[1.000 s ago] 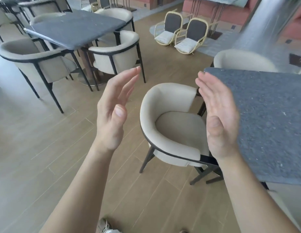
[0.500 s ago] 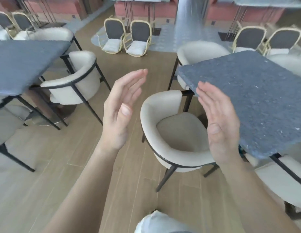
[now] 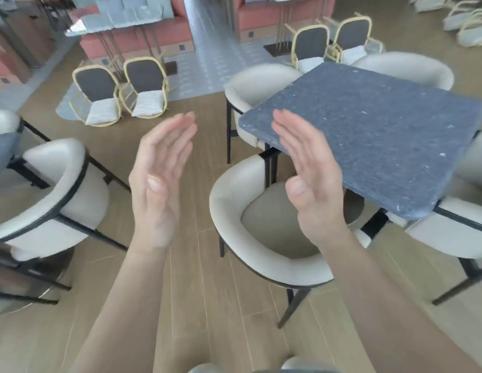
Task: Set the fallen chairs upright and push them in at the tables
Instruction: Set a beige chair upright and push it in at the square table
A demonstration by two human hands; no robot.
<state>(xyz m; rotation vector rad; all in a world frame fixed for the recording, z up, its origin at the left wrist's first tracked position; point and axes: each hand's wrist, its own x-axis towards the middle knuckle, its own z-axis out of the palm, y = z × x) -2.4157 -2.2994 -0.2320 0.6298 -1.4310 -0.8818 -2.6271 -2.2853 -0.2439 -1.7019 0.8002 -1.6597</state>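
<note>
A cream tub chair with black legs stands upright at the near corner of the dark grey speckled table, its seat partly under the top. My left hand and my right hand are raised in front of me, palms facing each other, fingers straight, holding nothing and touching nothing. The right hand hangs over the chair's seat and the table corner. The left hand is over bare floor, left of the chair. Other cream chairs stand upright around the same table.
Another cream chair stands at a second grey table on the left. Two pairs of yellow-framed chairs sit by a pillar and red benches at the back. Wood floor lies open between the tables.
The view has swung right, so the left table slid out of frame and the right table came to the centre. Both hands stayed raised and empty, palms facing.
</note>
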